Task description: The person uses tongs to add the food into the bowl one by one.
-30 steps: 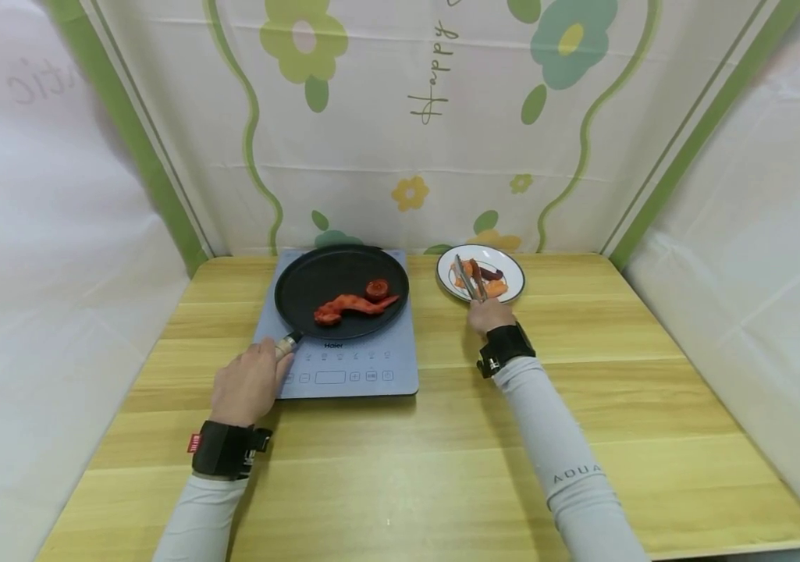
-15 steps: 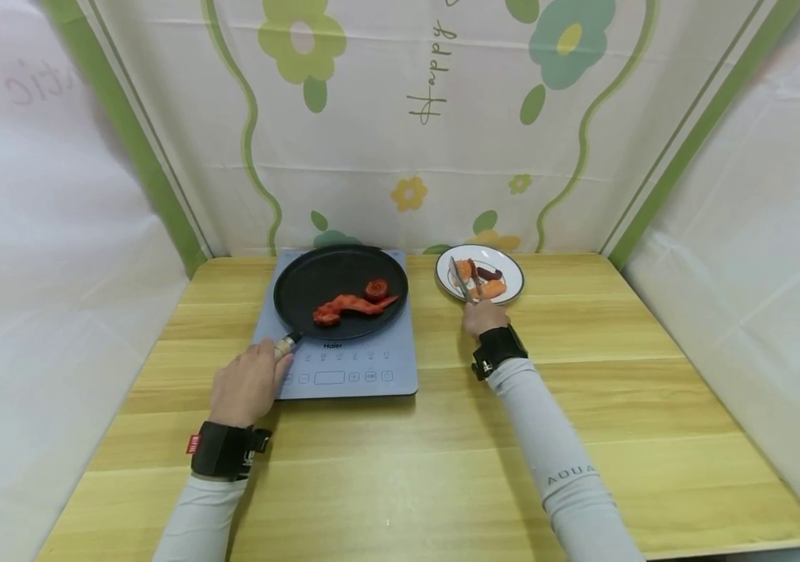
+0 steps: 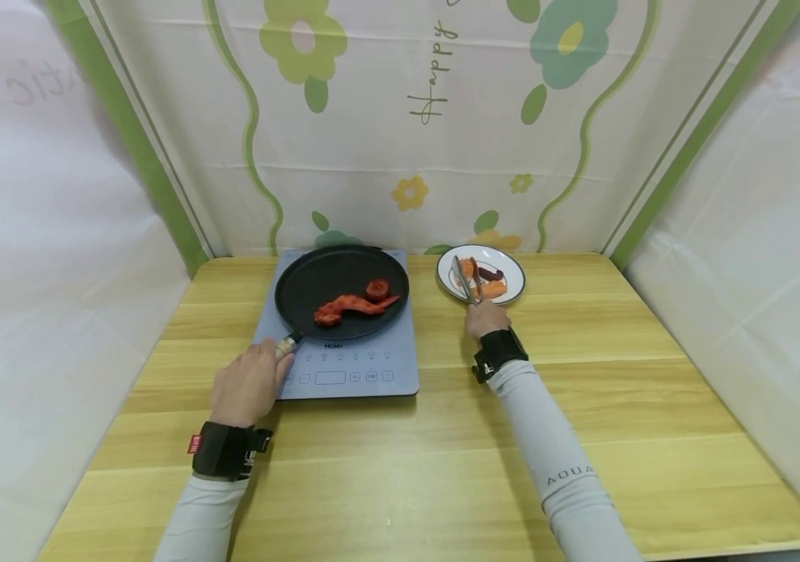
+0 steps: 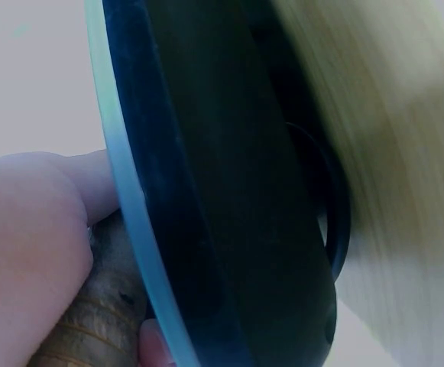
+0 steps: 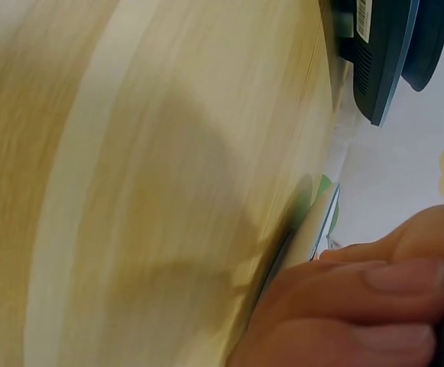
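My left hand (image 3: 247,384) grips the handle (image 3: 287,345) of a black frying pan (image 3: 322,273), which sits on a flat induction cooker (image 3: 350,367). In the left wrist view the brownish handle (image 4: 103,321) shows under the curled fingers. Inside the pan lie a long reddish piece of food (image 3: 352,306) and a round red slice (image 3: 377,289). My right hand (image 3: 488,318) holds metal tongs (image 3: 464,282), their tips over the left part of a white plate (image 3: 447,290). Orange pieces (image 3: 494,289) and a dark red curved piece (image 3: 489,274) lie on that plate.
Both cooker and plate stand near the back edge of a wooden table (image 3: 400,476). A flower-printed curtain (image 3: 364,148) rises right behind them, with pale cloth walls at either side.
The right hand and tongs shift slightly left, then a touch back right, over the plate. The tong arms look closer together than a second ago. My left hand and the pan stay put.
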`<state>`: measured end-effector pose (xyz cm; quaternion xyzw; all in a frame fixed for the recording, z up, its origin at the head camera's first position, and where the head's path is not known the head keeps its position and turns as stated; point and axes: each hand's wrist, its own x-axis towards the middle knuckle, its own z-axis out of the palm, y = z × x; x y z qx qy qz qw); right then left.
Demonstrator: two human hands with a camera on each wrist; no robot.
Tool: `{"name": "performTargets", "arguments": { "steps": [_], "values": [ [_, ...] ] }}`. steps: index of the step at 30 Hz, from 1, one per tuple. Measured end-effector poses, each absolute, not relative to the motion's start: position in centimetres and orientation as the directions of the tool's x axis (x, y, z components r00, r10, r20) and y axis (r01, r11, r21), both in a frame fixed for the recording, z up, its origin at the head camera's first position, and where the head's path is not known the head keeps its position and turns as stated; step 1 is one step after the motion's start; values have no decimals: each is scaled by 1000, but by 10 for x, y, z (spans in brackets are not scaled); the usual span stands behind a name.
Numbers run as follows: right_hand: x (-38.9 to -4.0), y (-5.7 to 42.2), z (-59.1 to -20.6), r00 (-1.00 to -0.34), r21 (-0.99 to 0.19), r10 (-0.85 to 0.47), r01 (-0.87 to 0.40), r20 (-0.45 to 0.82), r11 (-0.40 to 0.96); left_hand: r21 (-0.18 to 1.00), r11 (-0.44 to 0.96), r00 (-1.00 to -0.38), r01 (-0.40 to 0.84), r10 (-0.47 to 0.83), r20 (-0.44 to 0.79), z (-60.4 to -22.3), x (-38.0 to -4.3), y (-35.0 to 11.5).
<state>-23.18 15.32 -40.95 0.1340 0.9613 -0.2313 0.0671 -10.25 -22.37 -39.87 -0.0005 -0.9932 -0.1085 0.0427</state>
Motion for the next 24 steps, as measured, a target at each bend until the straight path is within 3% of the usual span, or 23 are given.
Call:
{"name": "performTargets", "arguments": {
  "steps": [24],
  "values": [
    [-230,158,-414,-964,-436,206,259,-167,862,204,979,-996,11,-8,92,-400,-103,-224]
  ]
}}
